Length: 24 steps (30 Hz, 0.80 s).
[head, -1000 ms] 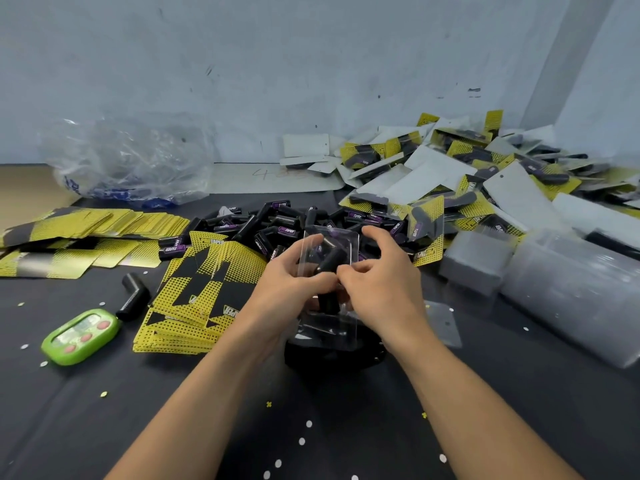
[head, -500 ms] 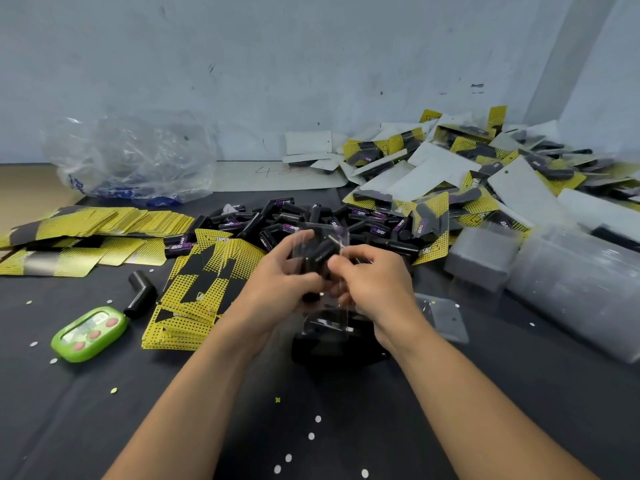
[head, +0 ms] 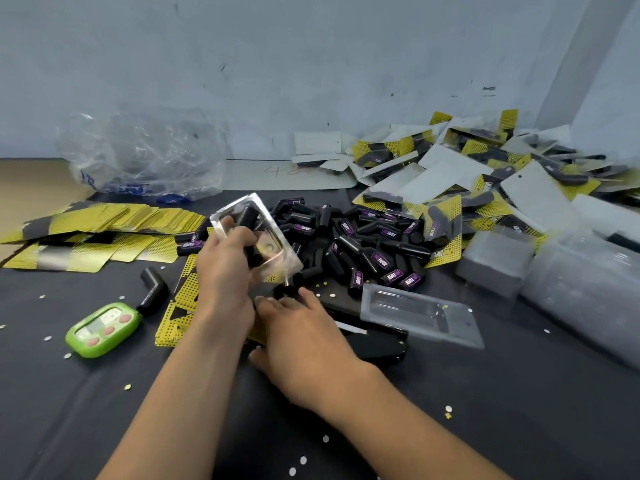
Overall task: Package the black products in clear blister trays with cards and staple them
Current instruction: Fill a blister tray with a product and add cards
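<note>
Okay, head view only. The left hand (head: 225,268) is raised over the middle of the desk (head: 104,410), fingers and thumb curled round a clear blister tray (head: 277,244) and gripping its lower left side. The tray is tilted, with its upper end toward the far edge. One black product (head: 247,216) sits in the tray's pocket.

The right hand (head: 301,327) is lower, just right of the left wrist, palm down. Its fingers are straight and close together and hold nothing. The fingertips (head: 265,301) are at the edge of a stack of yellow cards (head: 176,306); the blur hides whether they touch it.

A black stapler (head: 377,344) lies just right of that hand, with an empty tray (head: 415,311) resting across it. Behind the hands, toward the far edge, is a loose pile of black products (head: 363,244), some with purple labels. More yellow cards (head: 104,220) are fanned out along the left edge. A single black elbow-shaped piece (head: 152,289) lies near the left edge, just beside a green timer (head: 104,329).

A crumpled plastic bag (head: 138,157) sits at the far left corner. Finished packs (head: 485,174) are heaped at the far right corner. A stack of clear trays (head: 581,289) runs along the right edge. Small paper dots are scattered over the dark cloth.
</note>
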Each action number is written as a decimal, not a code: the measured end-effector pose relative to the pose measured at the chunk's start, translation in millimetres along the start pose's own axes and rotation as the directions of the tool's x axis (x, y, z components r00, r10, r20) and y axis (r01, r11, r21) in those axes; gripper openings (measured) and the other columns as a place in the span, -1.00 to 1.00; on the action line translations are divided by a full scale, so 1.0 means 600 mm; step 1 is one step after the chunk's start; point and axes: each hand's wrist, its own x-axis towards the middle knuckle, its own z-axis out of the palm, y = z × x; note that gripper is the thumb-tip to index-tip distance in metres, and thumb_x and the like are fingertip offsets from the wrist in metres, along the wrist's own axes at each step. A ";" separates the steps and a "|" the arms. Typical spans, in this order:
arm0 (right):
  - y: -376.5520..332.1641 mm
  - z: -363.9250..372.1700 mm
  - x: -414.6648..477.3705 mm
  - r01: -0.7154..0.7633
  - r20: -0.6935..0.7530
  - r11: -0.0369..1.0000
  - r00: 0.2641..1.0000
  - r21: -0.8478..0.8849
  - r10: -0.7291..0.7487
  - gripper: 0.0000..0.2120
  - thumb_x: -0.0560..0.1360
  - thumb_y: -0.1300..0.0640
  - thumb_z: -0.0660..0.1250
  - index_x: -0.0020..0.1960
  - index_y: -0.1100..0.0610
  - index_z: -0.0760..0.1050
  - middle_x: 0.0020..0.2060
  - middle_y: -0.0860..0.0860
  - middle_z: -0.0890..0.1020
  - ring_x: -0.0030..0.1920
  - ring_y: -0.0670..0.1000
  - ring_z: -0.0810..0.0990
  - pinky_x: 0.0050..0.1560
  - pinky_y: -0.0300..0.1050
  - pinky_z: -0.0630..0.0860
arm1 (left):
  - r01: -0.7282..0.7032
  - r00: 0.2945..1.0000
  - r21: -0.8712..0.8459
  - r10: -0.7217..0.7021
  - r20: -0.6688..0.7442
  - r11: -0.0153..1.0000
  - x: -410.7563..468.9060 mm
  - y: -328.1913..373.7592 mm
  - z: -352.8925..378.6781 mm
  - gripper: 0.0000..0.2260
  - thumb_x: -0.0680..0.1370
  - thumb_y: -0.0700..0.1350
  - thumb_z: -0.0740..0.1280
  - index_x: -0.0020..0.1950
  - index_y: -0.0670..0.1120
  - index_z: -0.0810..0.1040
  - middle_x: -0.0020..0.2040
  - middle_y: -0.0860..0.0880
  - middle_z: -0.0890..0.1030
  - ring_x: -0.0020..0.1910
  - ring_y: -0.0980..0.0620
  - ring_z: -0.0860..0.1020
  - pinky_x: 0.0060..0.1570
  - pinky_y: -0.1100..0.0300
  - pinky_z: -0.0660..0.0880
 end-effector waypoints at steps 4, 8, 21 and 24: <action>0.000 -0.023 -0.007 -0.021 -0.044 1.000 0.999 0.012 0.022 -0.57 0.47 0.29 0.32 0.32 0.08 0.52 0.03 0.11 0.70 0.18 0.15 0.60 0.54 -0.01 0.17 | -0.042 0.999 0.030 0.041 0.034 0.999 -0.002 0.003 0.002 -0.64 0.54 -0.33 0.33 0.25 0.01 0.58 -0.08 -0.09 0.68 -0.40 0.12 0.64 -0.39 0.20 0.60; 0.019 -0.031 -0.021 -0.124 -0.282 0.986 0.947 0.113 0.152 -0.65 0.51 0.31 0.29 0.13 -0.01 0.69 -0.16 0.05 0.72 -0.03 0.14 0.58 0.19 -0.14 0.31 | -0.078 0.996 0.046 0.076 0.048 0.996 0.001 0.008 -0.002 -0.61 0.54 -0.32 0.34 0.31 -0.01 0.56 -0.07 -0.11 0.69 -0.40 0.09 0.63 -0.36 0.21 0.60; 0.130 -0.095 -0.056 -0.279 -0.420 0.861 0.782 0.425 0.461 -0.97 0.38 0.22 0.35 -0.18 0.14 0.55 -0.39 0.00 0.60 -0.29 0.07 0.58 -0.31 0.00 0.51 | -0.179 0.972 -0.060 0.167 -0.164 0.982 0.014 0.009 -0.008 -0.40 0.58 -0.32 0.35 0.59 -0.05 0.32 0.13 -0.17 0.60 -0.40 0.05 0.61 -0.34 0.24 0.58; 0.164 -0.121 -0.069 -0.374 -0.275 0.694 0.723 0.616 0.634 -0.73 0.34 0.31 0.41 -0.08 -0.02 0.55 -0.17 -0.13 0.66 -0.08 0.00 0.63 -0.22 0.01 0.61 | -0.092 0.988 0.022 0.094 -0.125 0.996 0.015 0.000 -0.006 -0.43 0.61 -0.33 0.36 0.58 -0.04 0.30 0.15 -0.20 0.61 -0.18 -0.01 0.71 -0.20 0.15 0.67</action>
